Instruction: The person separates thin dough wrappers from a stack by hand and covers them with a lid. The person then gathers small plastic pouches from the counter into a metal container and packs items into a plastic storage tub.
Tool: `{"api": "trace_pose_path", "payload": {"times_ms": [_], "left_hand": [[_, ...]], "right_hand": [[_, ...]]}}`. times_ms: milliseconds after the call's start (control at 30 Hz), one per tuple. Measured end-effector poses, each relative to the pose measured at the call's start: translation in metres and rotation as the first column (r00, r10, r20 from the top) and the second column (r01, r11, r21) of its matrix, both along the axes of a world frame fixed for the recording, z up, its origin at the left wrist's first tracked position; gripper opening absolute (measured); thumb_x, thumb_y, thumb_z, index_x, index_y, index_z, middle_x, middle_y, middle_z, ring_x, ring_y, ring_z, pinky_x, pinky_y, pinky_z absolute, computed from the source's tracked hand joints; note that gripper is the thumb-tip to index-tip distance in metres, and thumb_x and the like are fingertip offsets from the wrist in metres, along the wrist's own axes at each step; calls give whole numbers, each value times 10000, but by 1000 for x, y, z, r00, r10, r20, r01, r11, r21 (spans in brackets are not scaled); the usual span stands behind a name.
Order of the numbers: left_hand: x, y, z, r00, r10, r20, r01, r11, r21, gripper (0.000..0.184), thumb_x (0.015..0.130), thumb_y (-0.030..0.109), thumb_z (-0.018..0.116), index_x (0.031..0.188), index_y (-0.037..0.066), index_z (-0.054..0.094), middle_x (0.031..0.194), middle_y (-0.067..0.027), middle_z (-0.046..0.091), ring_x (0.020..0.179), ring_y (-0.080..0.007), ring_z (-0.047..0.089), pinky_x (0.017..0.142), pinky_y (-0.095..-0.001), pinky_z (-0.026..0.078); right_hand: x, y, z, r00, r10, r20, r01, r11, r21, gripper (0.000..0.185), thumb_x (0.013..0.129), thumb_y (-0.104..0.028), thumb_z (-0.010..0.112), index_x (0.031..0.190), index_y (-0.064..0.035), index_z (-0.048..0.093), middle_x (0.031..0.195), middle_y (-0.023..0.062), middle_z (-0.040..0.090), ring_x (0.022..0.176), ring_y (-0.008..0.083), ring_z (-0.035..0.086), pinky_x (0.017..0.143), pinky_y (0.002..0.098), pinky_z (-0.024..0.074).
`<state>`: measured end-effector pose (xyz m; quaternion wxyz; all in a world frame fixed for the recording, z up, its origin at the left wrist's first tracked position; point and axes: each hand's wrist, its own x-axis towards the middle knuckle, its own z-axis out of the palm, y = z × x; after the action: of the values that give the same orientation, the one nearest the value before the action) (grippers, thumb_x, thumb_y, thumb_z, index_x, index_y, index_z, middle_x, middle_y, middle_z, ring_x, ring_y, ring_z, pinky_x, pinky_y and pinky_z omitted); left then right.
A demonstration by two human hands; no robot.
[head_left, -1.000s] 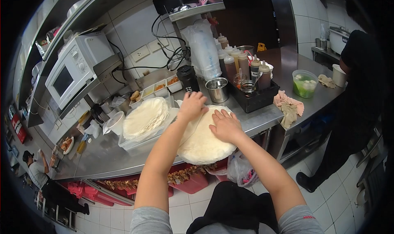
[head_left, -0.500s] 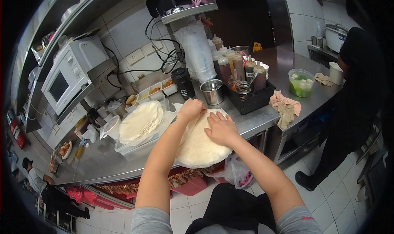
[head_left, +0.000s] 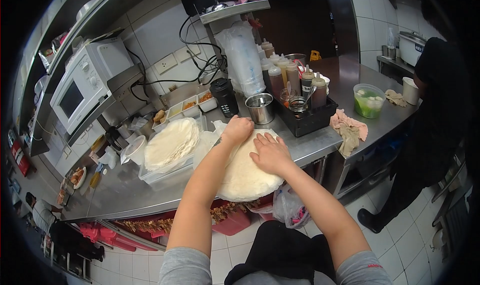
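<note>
Steel table [head_left: 125, 197] carries the dough stack [head_left: 250, 177] under me; at its eleven o'clock my left hand [head_left: 239, 129] pinches one thin sheet [head_left: 202, 147], seemingly part-peeled. At two, my right hand [head_left: 271, 154] lies open; sheets beneath look unseparated.

Both bare arms reach forward from short grey sleeves [head_left: 186, 266], converging across the front edge of the bench [head_left: 122, 197]. The left hand [head_left: 238, 130] is farther forward, back upward, its fingers curled closed, with a dark mark on the inner side of the wrist [head_left: 218, 141]. The right hand [head_left: 270, 154], nearer the front edge, lies palm down, fingers extended and slightly parted, thumb angled out toward the left forearm [head_left: 202, 180].
</note>
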<state>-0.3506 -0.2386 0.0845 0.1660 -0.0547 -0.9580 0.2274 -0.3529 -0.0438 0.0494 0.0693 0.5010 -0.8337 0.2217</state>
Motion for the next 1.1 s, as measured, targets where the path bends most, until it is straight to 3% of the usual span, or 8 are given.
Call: {"api": "trace_pose_path", "payload": {"times_ms": [200, 300, 400, 600, 800, 1100], "left_hand": [[3, -13, 10, 997, -39, 71, 16, 956, 292, 136, 810, 158, 571, 747, 100, 677, 821, -71, 672, 795, -244, 656, 720, -392, 492], [5, -14, 16, 990, -18, 140, -12, 978, 210, 144, 822, 171, 579, 740, 91, 666, 810, -61, 639, 788, -252, 643, 698, -388, 511], [0, -10, 12, 990, 5, 139, -8, 1000, 21, 129, 811, 180, 589, 752, 92, 663, 811, -56, 638, 789, -249, 642, 698, -387, 506], [-2, -10, 2, 999, 34, 30, -35, 999, 5, 135, 786, 196, 607, 801, 90, 690, 798, -62, 671, 789, -235, 667, 727, -411, 500], [-8, -4, -8, 966, 192, -172, -157, 968, 197, 127, 773, 190, 608, 791, 79, 667, 802, -75, 665, 768, -254, 663, 713, -413, 508], [-8, 1, -3, 924, 144, -354, -47, 962, 269, 127, 777, 167, 603, 775, 42, 588, 774, -132, 653, 713, -320, 650, 641, -436, 524]], "right_hand": [[-1, 1, 0, 1000, 5, -6, -6, 1000, -11, 585, 916, -401, 445, 1364, -25, 437, 1477, 133, 362, 1384, 294, 294, 1109, 486, 227], [0, 1, 0, 1000, 8, -5, -8, 1000, -15, 577, 914, -394, 449, 1357, -25, 443, 1476, 133, 364, 1383, 297, 296, 1109, 488, 227], [0, 1, 1, 1000, 7, -1, -7, 1000, -20, 572, 914, -391, 450, 1350, -22, 449, 1475, 133, 364, 1383, 296, 296, 1109, 488, 227], [0, 1, -1, 1000, 6, -6, -6, 1000, -20, 573, 912, -391, 452, 1349, -21, 450, 1473, 134, 368, 1382, 290, 298, 1108, 484, 230], [-1, 2, 0, 1000, 8, 1, -8, 1000, -25, 576, 911, -395, 456, 1350, -22, 450, 1472, 130, 370, 1384, 286, 293, 1106, 482, 229], [-1, 2, -1, 999, 20, 25, -18, 999, -49, 566, 915, -394, 463, 1335, -14, 461, 1471, 142, 367, 1386, 297, 288, 1110, 493, 219]]}}
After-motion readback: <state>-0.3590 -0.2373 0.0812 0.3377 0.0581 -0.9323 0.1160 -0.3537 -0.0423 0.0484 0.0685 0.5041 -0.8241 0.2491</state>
